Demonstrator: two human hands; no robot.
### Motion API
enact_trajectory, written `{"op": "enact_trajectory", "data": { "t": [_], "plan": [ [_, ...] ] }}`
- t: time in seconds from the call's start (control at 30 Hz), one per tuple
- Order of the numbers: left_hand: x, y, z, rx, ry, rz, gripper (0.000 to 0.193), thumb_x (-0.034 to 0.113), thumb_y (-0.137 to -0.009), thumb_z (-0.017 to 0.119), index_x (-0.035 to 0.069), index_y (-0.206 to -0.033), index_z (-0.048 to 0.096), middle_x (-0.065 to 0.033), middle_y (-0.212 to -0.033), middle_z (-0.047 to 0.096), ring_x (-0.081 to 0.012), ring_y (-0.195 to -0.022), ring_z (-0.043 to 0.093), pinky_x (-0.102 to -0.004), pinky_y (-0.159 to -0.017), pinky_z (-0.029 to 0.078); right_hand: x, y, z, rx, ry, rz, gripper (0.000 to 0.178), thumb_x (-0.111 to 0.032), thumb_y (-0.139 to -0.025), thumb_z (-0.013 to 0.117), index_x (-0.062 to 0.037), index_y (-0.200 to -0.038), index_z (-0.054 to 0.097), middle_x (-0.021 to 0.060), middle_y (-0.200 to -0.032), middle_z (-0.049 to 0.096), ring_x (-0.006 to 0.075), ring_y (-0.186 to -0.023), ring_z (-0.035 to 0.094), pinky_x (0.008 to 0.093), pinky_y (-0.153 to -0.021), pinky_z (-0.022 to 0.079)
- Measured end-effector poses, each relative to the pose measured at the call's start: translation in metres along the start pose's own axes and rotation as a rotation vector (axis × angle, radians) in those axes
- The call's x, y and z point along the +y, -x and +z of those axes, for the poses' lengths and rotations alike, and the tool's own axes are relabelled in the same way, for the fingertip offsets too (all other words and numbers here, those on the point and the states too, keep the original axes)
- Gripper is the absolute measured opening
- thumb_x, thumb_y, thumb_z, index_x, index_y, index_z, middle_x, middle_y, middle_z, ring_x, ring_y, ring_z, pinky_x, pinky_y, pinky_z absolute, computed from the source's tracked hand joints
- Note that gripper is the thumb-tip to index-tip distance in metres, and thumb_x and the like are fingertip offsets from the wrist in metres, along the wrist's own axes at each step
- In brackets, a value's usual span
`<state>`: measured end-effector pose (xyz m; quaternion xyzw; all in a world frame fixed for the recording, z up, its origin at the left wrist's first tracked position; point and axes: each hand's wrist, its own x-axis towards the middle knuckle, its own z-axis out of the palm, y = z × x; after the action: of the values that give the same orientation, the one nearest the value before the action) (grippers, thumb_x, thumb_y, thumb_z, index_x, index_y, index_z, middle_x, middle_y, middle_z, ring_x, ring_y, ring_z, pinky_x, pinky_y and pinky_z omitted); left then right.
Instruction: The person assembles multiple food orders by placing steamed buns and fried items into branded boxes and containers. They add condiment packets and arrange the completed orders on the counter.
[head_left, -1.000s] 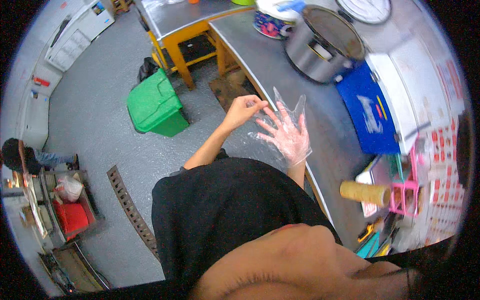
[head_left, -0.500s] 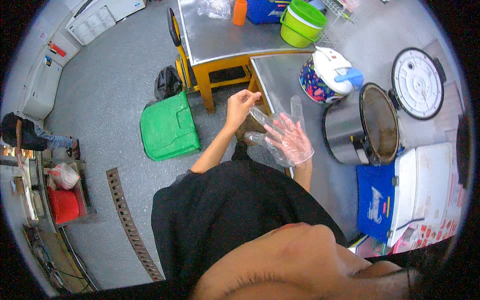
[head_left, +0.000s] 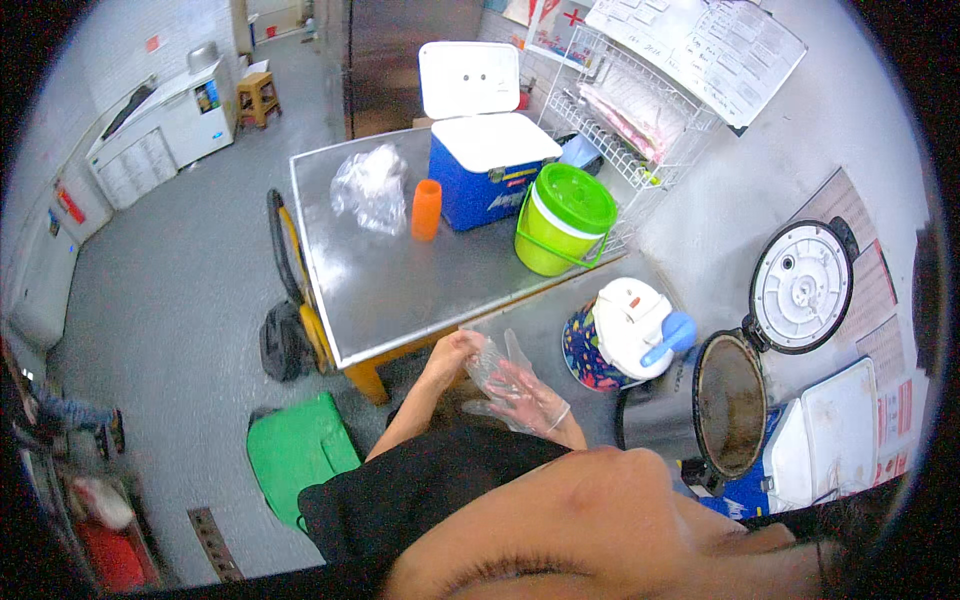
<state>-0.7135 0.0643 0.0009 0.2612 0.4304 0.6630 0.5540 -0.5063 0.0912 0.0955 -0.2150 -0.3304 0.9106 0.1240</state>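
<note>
- In the head view, the left hand (head_left: 454,353) is near the middle of the frame, its fingers curled together in a pinch on the loose finger end of a clear glove (head_left: 488,368).
- The right hand (head_left: 528,398), just to the right and a little lower, is inside that glove, fingers extended and somewhat apart, holding nothing else; the cuff sits about the wrist, and one empty glove finger sticks up past the fingertips.
- The glove is thus in the centre of the frame, between the two hands, in front of a metal counter (head_left: 540,325).
- Right of the hands on the counter stand a patterned tub (head_left: 590,352) with a white lid, a blue scoop (head_left: 672,340) on top, and a pot (head_left: 665,415) with its lid (head_left: 802,287) swung open.
- Upper centre, a metal table (head_left: 390,285) carries a crumpled clear bag (head_left: 370,188), an orange bottle (head_left: 426,210), a blue cooler (head_left: 485,175) and a green bucket (head_left: 565,220).
- Lower left of centre, a green bin (head_left: 300,450) is on the floor, with a black bag (head_left: 287,342) above it in the frame.
- Upper left, a stool (head_left: 259,98) stands near a white freezer (head_left: 165,130).
</note>
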Motion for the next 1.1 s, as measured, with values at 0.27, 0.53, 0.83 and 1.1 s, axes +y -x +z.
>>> {"op": "enact_trajectory", "data": {
  "t": [0.27, 0.53, 0.83, 1.1],
  "plan": [
    [0.035, -0.097, 0.016, 0.649, -0.703, 0.749, 0.025, 0.015, -0.08, 0.067, 0.001, -0.099, 0.057, -0.0097, -0.093, 0.058, -0.023, -0.086, 0.055, -0.0375, -0.081, 0.044, -0.015, -0.108, -0.03, 0.188, -0.475, -0.44, 0.055, -0.053, -0.092, 0.04, -0.0273, -0.141, 0.035, -0.0032, -0.143, 0.036, 0.0321, -0.13, 0.033, 0.0639, -0.098, 0.025],
    [0.044, -0.064, 0.043, -0.602, -0.869, 0.575, 0.023, 0.027, -0.083, 0.064, 0.006, -0.091, 0.058, -0.0105, -0.097, 0.057, -0.0328, -0.1, 0.054, -0.0388, -0.082, 0.046, -0.026, -0.135, -0.086, 0.413, -0.338, -0.681, 0.064, -0.062, -0.091, 0.031, -0.0243, -0.143, 0.03, 0.0042, -0.15, 0.024, 0.0382, -0.129, 0.029, 0.0575, -0.105, 0.023],
    [0.02, -0.073, 0.069, -0.632, -0.985, -0.039, 0.019, 0.026, -0.089, 0.057, 0.011, -0.1, 0.06, -0.0086, -0.101, 0.058, -0.0282, -0.098, 0.058, -0.0357, -0.08, 0.048, -0.018, -0.12, -0.067, 0.369, -0.796, -0.448, 0.082, -0.079, -0.077, 0.033, -0.0312, -0.144, 0.027, 0.0071, -0.152, 0.015, 0.0437, -0.135, 0.015, 0.0653, -0.106, 0.006],
    [0.025, -0.032, 0.072, -1.282, -0.562, 0.393, 0.018, 0.022, -0.087, 0.059, 0.013, -0.102, 0.061, -0.0056, -0.099, 0.06, -0.0252, -0.091, 0.061, -0.0338, -0.077, 0.05, -0.021, -0.057, -0.029, 0.356, -0.726, -0.751, 0.066, -0.071, -0.083, 0.037, -0.0297, -0.133, 0.045, 0.0074, -0.138, 0.043, 0.0424, -0.131, 0.027, 0.0708, -0.1, 0.016]
  ]
}}
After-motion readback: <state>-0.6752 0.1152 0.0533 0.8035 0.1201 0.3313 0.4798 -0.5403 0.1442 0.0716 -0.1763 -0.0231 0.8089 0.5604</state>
